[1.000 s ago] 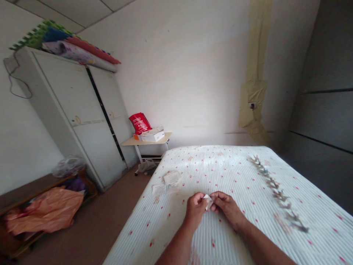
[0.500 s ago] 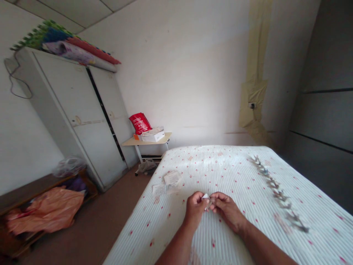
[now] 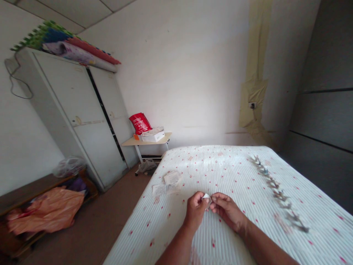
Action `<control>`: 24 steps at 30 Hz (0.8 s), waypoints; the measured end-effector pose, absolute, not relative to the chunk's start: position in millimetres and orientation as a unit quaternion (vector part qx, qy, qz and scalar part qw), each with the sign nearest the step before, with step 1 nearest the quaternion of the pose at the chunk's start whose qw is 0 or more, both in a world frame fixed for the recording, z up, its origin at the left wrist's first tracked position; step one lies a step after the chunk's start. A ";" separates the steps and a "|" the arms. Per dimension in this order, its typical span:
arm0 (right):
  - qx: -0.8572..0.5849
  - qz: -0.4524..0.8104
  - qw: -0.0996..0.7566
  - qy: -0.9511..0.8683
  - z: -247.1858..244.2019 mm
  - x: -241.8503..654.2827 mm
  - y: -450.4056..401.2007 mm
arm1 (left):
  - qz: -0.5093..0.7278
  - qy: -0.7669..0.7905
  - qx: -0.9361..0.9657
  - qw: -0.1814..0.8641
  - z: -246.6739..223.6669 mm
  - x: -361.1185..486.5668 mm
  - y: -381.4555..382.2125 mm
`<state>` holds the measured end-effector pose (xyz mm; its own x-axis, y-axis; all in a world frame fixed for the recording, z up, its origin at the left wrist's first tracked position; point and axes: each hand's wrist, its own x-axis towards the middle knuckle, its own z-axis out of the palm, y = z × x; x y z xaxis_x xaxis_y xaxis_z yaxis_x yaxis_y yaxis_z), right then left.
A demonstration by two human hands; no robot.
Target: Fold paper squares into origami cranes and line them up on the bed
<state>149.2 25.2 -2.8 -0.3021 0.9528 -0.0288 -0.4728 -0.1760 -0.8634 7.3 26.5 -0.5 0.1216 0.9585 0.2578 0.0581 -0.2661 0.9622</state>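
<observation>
My left hand [image 3: 195, 211] and my right hand [image 3: 226, 209] meet over the near part of a white mattress [image 3: 234, 235] with small red marks. Both pinch a small folded white paper piece [image 3: 206, 198] between thumbs and fingertips, just above the mattress. A few loose printed paper sheets [image 3: 168, 183] lie on the mattress to the left of my hands. A long row of small folded paper figures [image 3: 277, 193] runs along the right side of the mattress.
A grey two-door cabinet [image 3: 79, 117] stands at the left with rolled mats [image 3: 68, 46] on top. A small table [image 3: 147, 141] with a red bag and boxes stands by the far wall. An orange plastic bag [image 3: 45, 213] lies on a low bench at the left.
The paper piece between my fingertips has got smaller and more tightly folded, and both hands have shifted slightly while working it. Nothing else has moved.
</observation>
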 end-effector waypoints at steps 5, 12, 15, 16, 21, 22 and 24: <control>-0.309 0.697 0.508 -0.401 -4.5 149.2 25.5 | 0.511 0.412 0.610 0.444 -1.8 6.6 26.6; -0.317 0.691 0.508 -0.405 -2.9 146.9 25.0 | 0.502 0.429 0.615 0.431 -9.0 5.5 30.7; -0.330 0.673 0.513 -0.419 -3.8 144.7 25.0 | 0.493 0.434 0.618 0.433 -7.6 5.1 30.9; -0.334 0.663 0.514 -0.430 -4.2 144.1 25.1 | 0.489 0.435 0.619 0.433 -6.7 5.1 30.5; -0.387 0.583 0.507 -0.503 -4.7 141.9 24.2 | 0.481 0.445 0.618 0.435 -5.1 4.8 29.4; -0.401 0.568 0.502 -0.514 -4.5 141.5 23.9 | 0.480 0.444 0.616 0.439 -5.4 4.8 29.4; -0.426 0.546 0.494 -0.525 -4.5 140.6 23.3 | 0.482 0.437 0.612 0.450 -5.7 5.0 29.3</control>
